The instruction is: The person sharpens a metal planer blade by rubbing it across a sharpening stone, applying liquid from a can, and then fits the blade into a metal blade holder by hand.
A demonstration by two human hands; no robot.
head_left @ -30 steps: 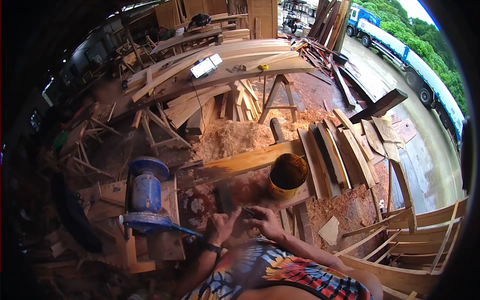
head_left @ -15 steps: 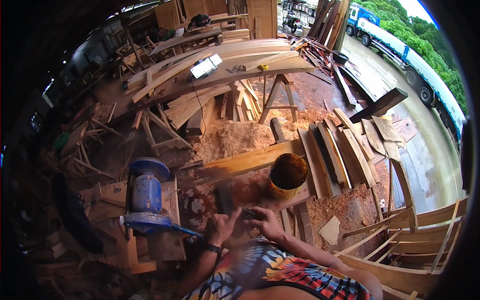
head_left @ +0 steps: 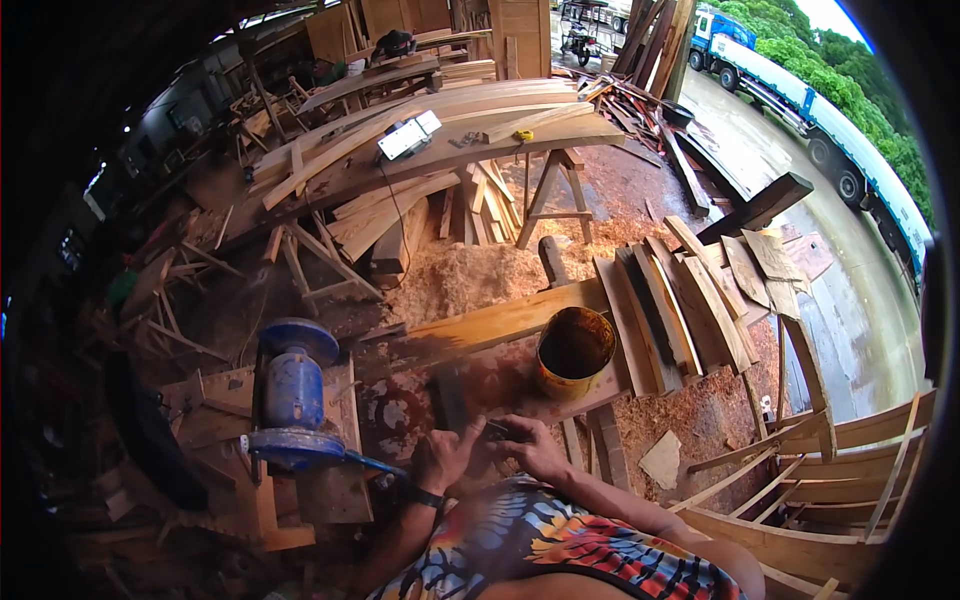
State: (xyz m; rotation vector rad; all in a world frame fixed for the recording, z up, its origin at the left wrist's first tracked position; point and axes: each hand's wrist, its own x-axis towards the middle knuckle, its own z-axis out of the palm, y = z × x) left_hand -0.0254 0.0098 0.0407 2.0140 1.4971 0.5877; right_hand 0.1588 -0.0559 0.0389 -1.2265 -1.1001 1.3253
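My left hand (head_left: 443, 457) is closed in front of my body, its thumb pointing up toward the right hand. Close beside it, my right hand (head_left: 532, 448) has its fingers bent in a pinch around a small dark thing (head_left: 497, 430), too small and shadowed to name. The left thumb tip is at or very near this thing; whether it touches cannot be made out. Beyond my hands, a yellowish bucket (head_left: 572, 372) with a stained, dark inside stands on the wet-looking bench. A blue bench grinder (head_left: 293, 392) is mounted to the left of my left hand.
Several wooden boards (head_left: 680, 315) lie side by side right of the bucket. A long plank (head_left: 480, 325) runs behind it. Farther off, a large table (head_left: 560, 130) carries timber and a white-silver power tool (head_left: 408, 135). Wood shavings (head_left: 465, 280) cover the floor; curved wooden frames (head_left: 800, 540) stand lower right.
The view has shifted very slightly. Both hands keep nearly the same pose, and nothing else has visibly moved.
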